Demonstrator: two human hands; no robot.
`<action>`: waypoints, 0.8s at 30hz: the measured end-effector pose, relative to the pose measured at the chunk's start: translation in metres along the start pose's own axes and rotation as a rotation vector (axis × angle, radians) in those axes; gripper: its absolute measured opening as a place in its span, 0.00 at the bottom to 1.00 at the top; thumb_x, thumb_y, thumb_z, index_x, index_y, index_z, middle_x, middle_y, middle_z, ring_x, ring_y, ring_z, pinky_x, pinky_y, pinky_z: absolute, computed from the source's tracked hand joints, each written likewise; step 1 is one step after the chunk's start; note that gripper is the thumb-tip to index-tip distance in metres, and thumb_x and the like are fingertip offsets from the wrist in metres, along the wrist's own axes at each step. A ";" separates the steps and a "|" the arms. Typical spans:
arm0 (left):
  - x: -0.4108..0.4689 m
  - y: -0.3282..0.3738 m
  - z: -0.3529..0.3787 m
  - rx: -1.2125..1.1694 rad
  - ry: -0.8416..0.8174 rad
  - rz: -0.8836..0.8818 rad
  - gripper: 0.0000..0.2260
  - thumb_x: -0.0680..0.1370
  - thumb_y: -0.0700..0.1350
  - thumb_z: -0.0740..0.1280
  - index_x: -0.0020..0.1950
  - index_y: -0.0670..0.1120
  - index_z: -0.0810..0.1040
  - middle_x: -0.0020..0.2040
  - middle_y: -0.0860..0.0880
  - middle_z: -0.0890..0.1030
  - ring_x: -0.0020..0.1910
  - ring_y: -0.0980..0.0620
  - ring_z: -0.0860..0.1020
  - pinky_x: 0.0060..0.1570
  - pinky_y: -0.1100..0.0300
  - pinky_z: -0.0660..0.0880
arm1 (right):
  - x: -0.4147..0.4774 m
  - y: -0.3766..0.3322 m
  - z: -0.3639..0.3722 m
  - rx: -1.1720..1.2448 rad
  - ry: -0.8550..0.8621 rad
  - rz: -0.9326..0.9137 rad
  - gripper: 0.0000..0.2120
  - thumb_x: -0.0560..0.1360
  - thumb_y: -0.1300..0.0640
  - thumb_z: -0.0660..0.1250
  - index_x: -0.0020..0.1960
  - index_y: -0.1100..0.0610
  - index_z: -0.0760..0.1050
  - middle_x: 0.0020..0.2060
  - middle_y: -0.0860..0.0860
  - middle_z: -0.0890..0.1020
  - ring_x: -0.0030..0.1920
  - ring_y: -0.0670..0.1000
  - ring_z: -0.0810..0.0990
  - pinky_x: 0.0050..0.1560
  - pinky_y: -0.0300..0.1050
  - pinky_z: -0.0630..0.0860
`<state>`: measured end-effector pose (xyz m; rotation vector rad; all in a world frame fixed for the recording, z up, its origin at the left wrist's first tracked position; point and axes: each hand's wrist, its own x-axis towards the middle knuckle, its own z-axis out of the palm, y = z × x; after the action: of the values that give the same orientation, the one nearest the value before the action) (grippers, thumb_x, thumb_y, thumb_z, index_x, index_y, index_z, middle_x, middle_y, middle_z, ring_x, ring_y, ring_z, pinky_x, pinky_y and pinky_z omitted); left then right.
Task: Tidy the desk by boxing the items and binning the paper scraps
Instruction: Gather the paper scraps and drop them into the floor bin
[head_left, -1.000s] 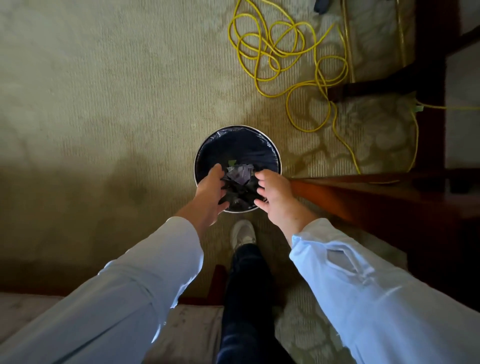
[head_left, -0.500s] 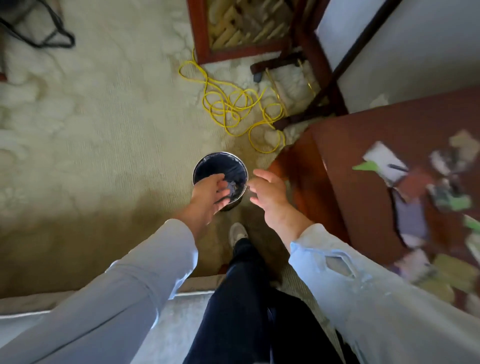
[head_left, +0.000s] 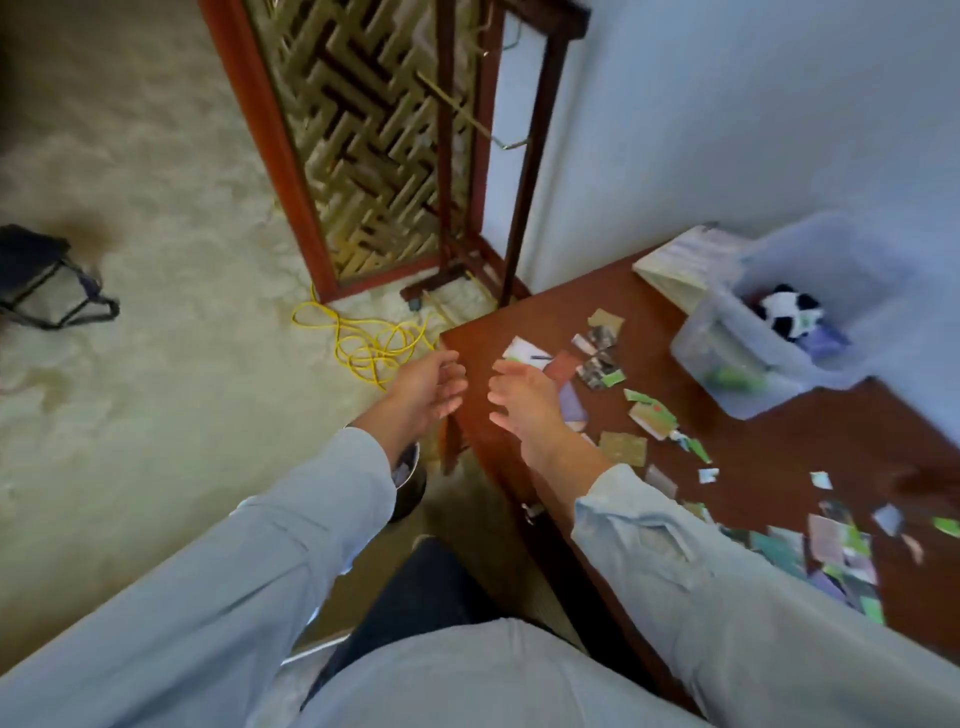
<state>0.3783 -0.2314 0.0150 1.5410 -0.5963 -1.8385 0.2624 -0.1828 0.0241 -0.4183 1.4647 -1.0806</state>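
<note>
Head: paper scraps (head_left: 647, 415) just beside right hand (head_left: 524, 405) — grip empty

One box (head_left: 701, 345), one panda (head_left: 787, 312), one bin (head_left: 410, 491), one cable (head_left: 374, 348), scraps (head_left: 623, 447) over twenty.

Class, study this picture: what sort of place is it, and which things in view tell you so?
Probably a room in a home, perhaps a study: it has a wooden desk, patterned carpet and a lattice screen.
</note>
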 end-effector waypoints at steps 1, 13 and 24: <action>-0.003 0.003 0.010 0.001 -0.018 0.007 0.07 0.81 0.45 0.61 0.44 0.48 0.76 0.40 0.50 0.77 0.36 0.54 0.75 0.37 0.60 0.72 | -0.002 -0.006 -0.009 -0.005 0.014 -0.023 0.10 0.79 0.67 0.58 0.53 0.55 0.74 0.40 0.52 0.77 0.40 0.47 0.75 0.43 0.41 0.71; 0.030 0.038 0.114 0.305 -0.190 0.031 0.04 0.79 0.43 0.64 0.45 0.49 0.76 0.41 0.50 0.78 0.37 0.54 0.76 0.37 0.61 0.72 | 0.038 -0.062 -0.086 -0.013 0.304 -0.119 0.10 0.75 0.65 0.67 0.55 0.57 0.77 0.46 0.52 0.80 0.42 0.48 0.78 0.37 0.37 0.74; 0.150 0.057 0.179 0.825 -0.411 0.118 0.10 0.76 0.36 0.66 0.56 0.45 0.73 0.43 0.48 0.78 0.36 0.54 0.76 0.30 0.66 0.71 | 0.139 -0.077 -0.118 -0.303 0.449 -0.072 0.18 0.71 0.59 0.72 0.59 0.54 0.74 0.47 0.47 0.79 0.50 0.48 0.79 0.55 0.49 0.79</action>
<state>0.2010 -0.3914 -0.0104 1.5335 -1.7664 -1.9303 0.0975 -0.2857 -0.0120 -0.4620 2.0386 -1.0543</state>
